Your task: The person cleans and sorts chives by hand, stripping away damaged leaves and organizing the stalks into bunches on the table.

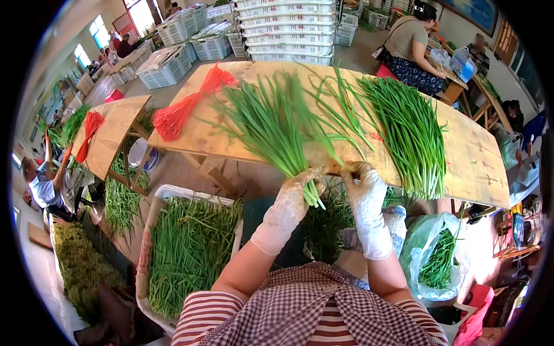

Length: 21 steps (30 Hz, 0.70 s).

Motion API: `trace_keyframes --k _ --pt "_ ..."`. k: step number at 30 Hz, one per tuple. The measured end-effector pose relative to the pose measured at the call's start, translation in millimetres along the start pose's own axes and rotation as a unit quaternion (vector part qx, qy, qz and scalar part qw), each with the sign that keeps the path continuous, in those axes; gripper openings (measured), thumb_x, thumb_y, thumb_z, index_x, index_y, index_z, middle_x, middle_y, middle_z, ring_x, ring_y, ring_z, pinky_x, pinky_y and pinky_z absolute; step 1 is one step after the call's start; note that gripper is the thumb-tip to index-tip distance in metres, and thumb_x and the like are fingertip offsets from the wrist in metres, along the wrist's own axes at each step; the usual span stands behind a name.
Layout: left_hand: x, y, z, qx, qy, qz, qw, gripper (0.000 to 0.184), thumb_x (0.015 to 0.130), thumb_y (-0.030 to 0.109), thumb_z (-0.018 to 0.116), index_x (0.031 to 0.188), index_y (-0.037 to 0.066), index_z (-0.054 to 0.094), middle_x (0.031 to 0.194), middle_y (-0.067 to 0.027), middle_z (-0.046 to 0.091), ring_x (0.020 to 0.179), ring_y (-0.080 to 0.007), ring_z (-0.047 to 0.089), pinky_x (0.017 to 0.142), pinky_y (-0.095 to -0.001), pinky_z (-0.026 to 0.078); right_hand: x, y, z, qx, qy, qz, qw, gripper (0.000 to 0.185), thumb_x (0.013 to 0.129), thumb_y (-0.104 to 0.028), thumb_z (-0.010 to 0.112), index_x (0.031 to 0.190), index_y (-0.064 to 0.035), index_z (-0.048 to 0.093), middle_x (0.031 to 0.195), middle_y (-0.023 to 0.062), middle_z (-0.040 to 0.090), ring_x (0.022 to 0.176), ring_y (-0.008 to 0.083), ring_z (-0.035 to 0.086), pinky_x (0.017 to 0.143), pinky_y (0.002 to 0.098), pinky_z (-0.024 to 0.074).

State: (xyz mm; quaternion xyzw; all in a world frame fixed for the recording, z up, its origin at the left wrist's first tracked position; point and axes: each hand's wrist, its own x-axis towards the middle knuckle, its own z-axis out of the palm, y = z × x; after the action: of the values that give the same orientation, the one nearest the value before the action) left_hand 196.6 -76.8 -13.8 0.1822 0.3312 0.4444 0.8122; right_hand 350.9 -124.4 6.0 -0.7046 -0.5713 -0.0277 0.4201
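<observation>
My left hand, in a pale, translucent glove, is closed round the white stem ends of a bunch of green stalks. The leaves of that bunch fan out over the wooden table and are partly blurred. My right hand, gloved too, pinches the lower end of a thin green stalk beside the bunch. A few loose stalks lie on the boards beyond my right hand. Further right rests a large pile of green stalks. Red ties lie at the table's left.
A white crate of greens stands below left, and a plastic bag with greens below right. White crates are stacked behind the table. One person sits at the back right; another works at a side table on the left.
</observation>
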Motion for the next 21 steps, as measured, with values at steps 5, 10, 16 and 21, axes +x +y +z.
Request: trace_keyframes --k 5,10,16,21 --pt "8.7 -6.1 0.7 0.03 0.064 0.047 0.996 0.018 0.088 0.015 0.066 0.102 0.004 0.062 0.092 -0.005 0.064 0.069 -0.0153 0.059 0.063 -0.027 0.05 -32.0 -11.6 -0.4 0.126 -0.022 -0.023 0.992 0.019 0.072 -0.006 0.077 0.089 -0.0033 0.068 0.083 0.0113 0.067 0.072 0.0213 0.065 0.067 0.0301 0.0512" --pt "9.8 -5.8 -9.3 0.046 0.059 0.074 0.994 0.016 0.086 0.01 0.066 0.099 0.001 0.062 0.09 -0.0055 0.063 0.08 -0.0161 0.062 0.072 -0.0271 0.051 -32.7 -16.9 -2.8 0.281 -0.108 0.157 0.941 0.021 0.078 -0.016 0.076 0.094 -0.0039 0.07 0.075 0.0092 0.068 0.063 0.0132 0.061 0.062 0.0276 0.0493" --pt "21.7 -23.5 -28.3 0.031 0.032 0.077 0.996 0.02 0.082 0.008 0.068 0.101 0.004 0.063 0.092 -0.006 0.067 0.086 -0.0178 0.065 0.074 -0.0273 0.051 -14.0 -3.4 29.2 0.225 -0.173 0.194 0.939 0.021 0.079 -0.022 0.073 0.085 -0.0018 0.071 0.071 0.0127 0.068 0.065 0.0132 0.062 0.065 0.03 0.051" --pt "19.6 -22.5 -21.9 0.085 0.072 0.111 0.988 0.022 0.072 -0.006 0.072 0.092 0.0 0.063 0.083 -0.0077 0.067 0.069 -0.0177 0.064 0.058 -0.0278 0.051 -18.2 4.3 33.7 0.154 -0.185 0.037 0.97 0.016 0.079 -0.013 0.067 0.085 0.0012 0.065 0.066 0.0177 0.064 0.059 0.0281 0.064 0.057 0.0363 0.0506"
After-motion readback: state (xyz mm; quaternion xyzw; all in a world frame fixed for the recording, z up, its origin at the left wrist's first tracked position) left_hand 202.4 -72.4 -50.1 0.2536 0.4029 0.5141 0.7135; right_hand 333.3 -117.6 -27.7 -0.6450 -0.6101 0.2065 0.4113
